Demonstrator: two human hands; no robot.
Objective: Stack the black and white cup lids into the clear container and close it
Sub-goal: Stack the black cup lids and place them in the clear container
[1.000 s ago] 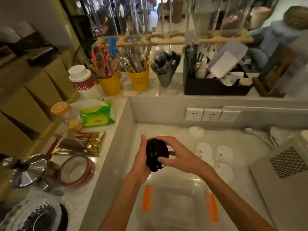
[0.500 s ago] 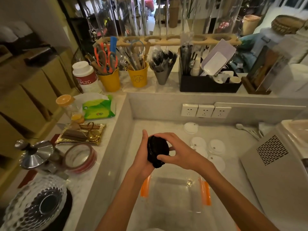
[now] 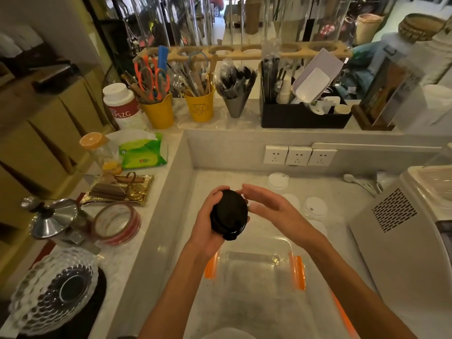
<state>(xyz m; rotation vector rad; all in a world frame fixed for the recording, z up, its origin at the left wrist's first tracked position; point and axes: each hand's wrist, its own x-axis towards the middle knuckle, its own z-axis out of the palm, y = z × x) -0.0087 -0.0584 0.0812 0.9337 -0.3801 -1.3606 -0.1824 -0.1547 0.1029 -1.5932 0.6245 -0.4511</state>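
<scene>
Now right hand point(image 3: 269, 209) has let go, fingers straight, just right of black lid stack point(image 3: 228, 212); left hand point(image 3: 204, 226) alone grips it above the clear container point(image 3: 254, 267). White lids point(image 3: 315, 208) lie loose, far right. Black stack likely drops in next.

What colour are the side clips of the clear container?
Orange; the clips on both sides of the clear container show best in the head view.

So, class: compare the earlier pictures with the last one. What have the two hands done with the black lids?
The right hand has released its grip on the black lids: its fingers have straightened and drawn back to the right. The left hand still grips the stack above the clear container. The white lids lie where they were.
</scene>
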